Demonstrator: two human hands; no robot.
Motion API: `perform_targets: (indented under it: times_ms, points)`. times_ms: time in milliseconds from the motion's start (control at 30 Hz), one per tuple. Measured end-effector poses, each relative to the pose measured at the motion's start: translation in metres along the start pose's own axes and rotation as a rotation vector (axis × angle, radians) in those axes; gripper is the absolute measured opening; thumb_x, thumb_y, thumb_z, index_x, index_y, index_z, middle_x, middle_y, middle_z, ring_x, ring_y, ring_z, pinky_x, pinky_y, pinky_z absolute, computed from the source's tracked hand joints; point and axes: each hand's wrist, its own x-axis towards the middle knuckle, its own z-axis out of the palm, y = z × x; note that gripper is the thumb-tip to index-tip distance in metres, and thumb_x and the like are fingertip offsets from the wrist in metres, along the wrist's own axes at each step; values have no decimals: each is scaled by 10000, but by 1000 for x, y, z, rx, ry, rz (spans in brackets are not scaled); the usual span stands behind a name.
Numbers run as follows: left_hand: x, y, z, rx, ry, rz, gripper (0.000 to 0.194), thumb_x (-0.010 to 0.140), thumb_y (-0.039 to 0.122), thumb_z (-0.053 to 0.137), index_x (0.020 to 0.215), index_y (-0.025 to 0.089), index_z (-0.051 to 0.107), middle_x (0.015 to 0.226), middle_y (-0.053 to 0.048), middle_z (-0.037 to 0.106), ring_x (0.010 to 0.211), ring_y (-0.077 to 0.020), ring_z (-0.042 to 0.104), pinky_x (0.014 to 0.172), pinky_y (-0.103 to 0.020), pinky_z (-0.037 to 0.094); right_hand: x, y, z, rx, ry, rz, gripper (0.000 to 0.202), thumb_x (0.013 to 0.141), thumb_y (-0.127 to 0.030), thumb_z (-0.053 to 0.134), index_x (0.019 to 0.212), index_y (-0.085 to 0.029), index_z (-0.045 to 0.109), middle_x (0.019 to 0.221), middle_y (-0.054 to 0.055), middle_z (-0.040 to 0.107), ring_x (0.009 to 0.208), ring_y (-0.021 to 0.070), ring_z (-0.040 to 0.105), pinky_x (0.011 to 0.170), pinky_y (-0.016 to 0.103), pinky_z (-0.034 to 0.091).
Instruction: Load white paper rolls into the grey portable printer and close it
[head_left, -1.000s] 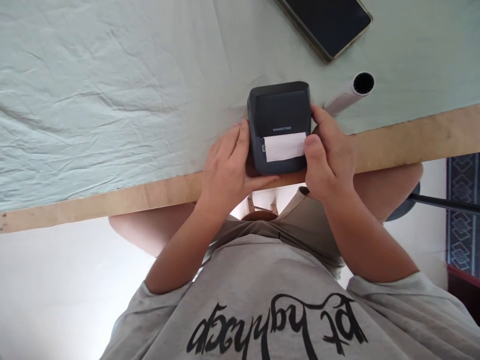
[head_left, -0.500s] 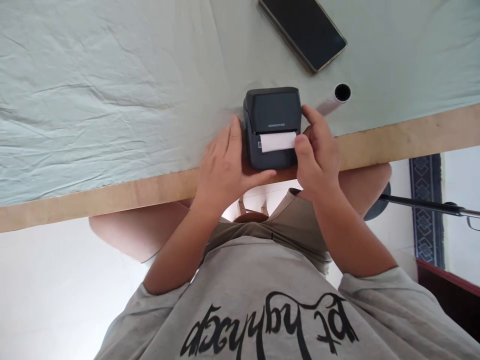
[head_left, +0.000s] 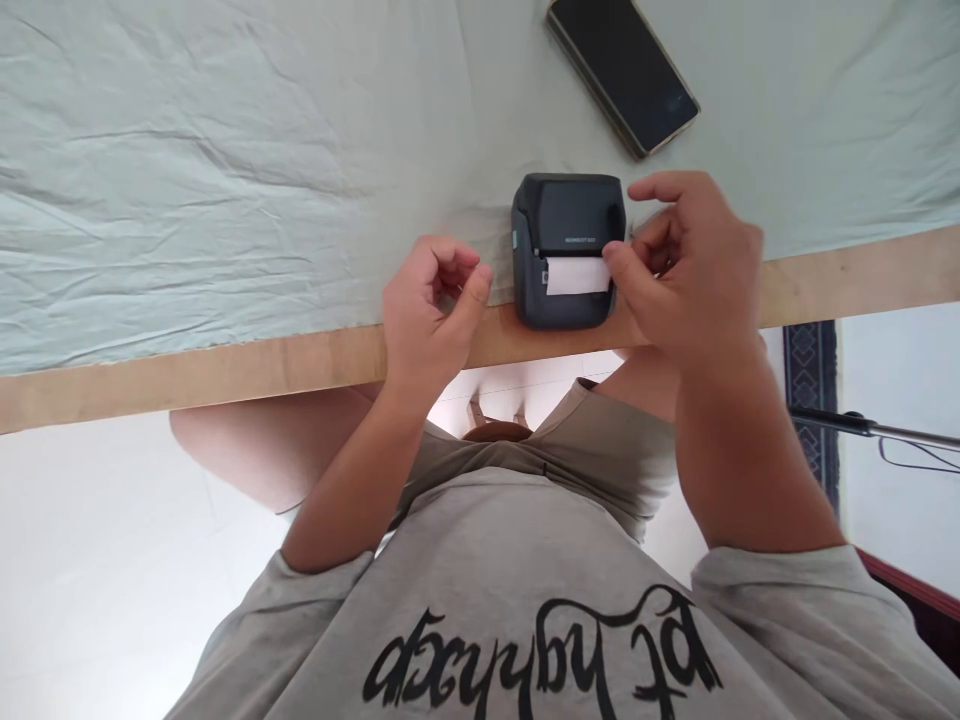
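A dark label printer (head_left: 574,212) sits near the table's front edge. A strip of white label paper (head_left: 577,276) sticks out of its front slot. My left hand (head_left: 429,318) is beside the printer on its left, apart from it. Its fingers are loosely curled, with nothing visible in them. My right hand (head_left: 694,262) is on the printer's right, thumb and index finger spread apart. The thumb tip overlaps the printer's edge by the paper's right end; whether it touches, I cannot tell. No grip on the paper shows.
A dark phone (head_left: 628,75) lies at an angle behind the printer. Pale wrinkled cloth (head_left: 225,180) covers the table, leaving a bare wooden edge (head_left: 315,365) in front. To the lower right is a thin metal rod with a cable (head_left: 892,430).
My left hand has drawn back from the printer's side and its fingers have curled. My right hand has shifted right and opened wider. The roll with the dark core is hidden now.
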Motion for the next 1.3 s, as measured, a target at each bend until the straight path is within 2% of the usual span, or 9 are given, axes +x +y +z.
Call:
perform_targets:
  times_ms: [233, 367, 533, 700, 833, 1000, 1100, 1167, 1300]
  points:
    - [-2, 10, -5, -35, -68, -48, 550, 1014, 623, 486, 639, 227, 553, 538, 12, 510, 490, -118, 469, 481, -307, 382, 27, -20, -9, 53, 21, 30, 186, 944, -186, 520, 1067, -278, 624, 529, -86, 547, 561, 177, 678, 730, 364, 522]
    - [-3, 10, -6, 46, -122, 13, 547, 1056, 526, 447, 605, 217, 460, 519, 17, 445, 486, -116, 408, 481, -322, 319, 41, -25, -3, 27, 83, -25, 169, 891, -131, 540, 962, -282, 564, 801, -28, 678, 703, 173, 705, 676, 336, 507]
    - [-1, 9, -4, 115, -186, 187, 535, 1063, 397, 457, 603, 202, 266, 506, 49, 265, 469, -93, 259, 496, -326, 233, 53, -25, 4, -256, -218, 29, 199, 715, -110, 674, 800, -279, 610, 814, -28, 719, 671, 208, 604, 781, 443, 491]
    - [-2, 10, -3, 152, -207, 224, 495, 1049, 304, 463, 625, 204, 227, 516, 54, 235, 475, -89, 217, 488, -326, 201, 76, -28, 8, -356, -541, 90, 400, 605, -91, 764, 914, -338, 701, 930, -22, 754, 882, 273, 626, 764, 438, 458]
    - [-2, 10, -3, 160, -206, 239, 479, 1027, 266, 475, 633, 207, 209, 529, 56, 211, 483, -91, 197, 485, -324, 193, 88, -36, 5, -391, -653, 154, 449, 571, -40, 803, 908, -316, 696, 1004, -9, 757, 885, 251, 606, 766, 435, 425]
    - [-1, 9, -2, 163, -201, 263, 460, 1014, 254, 476, 648, 211, 200, 546, 59, 197, 497, -95, 177, 492, -317, 200, 76, -41, -26, -134, -504, 127, 336, 646, -69, 767, 884, -291, 682, 968, -28, 732, 658, 103, 498, 699, 363, 381]
    - [-2, 10, -2, 170, -207, 238, 457, 1010, 257, 468, 648, 212, 193, 541, 57, 205, 500, -98, 187, 496, -317, 198, 58, -25, -43, 460, -198, 227, 332, 644, -156, 653, 953, -278, 663, 873, -24, 668, 597, 82, 475, 516, 289, 260]
    - [-2, 10, -1, 193, -215, 228, 454, 1001, 254, 470, 648, 213, 187, 536, 56, 202, 499, -100, 183, 495, -318, 195, 47, -4, -47, 825, 55, 416, 350, 531, -205, 575, 874, -244, 632, 700, -38, 549, 481, 66, 366, 443, 272, 99]
    - [-2, 10, -1, 246, -240, 236, 455, 994, 271, 472, 649, 215, 181, 531, 54, 197, 502, -103, 179, 491, -317, 190, 32, 44, -41, 865, 227, 884, 276, 516, -252, 466, 766, -207, 574, 671, -4, 511, 422, 59, 299, 424, 251, 86]
